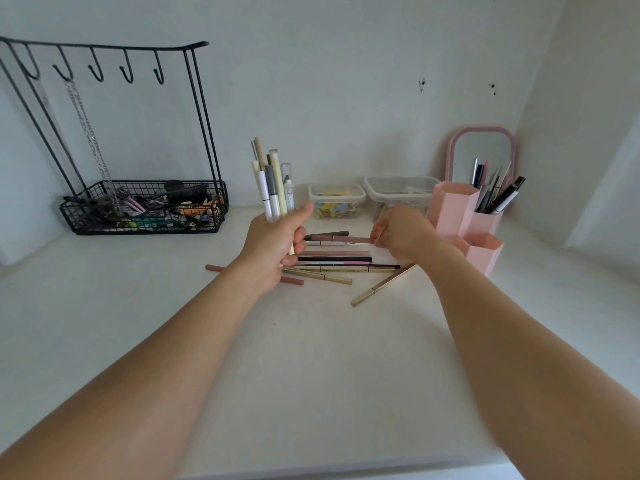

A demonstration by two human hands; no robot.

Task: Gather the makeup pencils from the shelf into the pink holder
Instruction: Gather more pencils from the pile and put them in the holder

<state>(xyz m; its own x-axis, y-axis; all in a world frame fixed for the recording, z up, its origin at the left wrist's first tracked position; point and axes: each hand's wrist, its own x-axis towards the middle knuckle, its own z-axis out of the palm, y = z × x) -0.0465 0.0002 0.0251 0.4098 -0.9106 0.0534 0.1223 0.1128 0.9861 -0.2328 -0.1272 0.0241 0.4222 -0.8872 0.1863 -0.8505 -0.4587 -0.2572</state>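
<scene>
Mid-shelf [311, 358], our left hand [273, 247] grips a pencil bundle [272, 183] upright as a buffer; right hand [401, 232] pinches a mauve pencil [349, 239] off the loose pile [339, 259]. Pink holder [464, 220] waits near the shelf's back right corner.

Open shelf [311, 358] in front — pink holder [460, 216] hemmed by mirror [481, 150] behind, plastic tubs [398, 192] alongside.
</scene>
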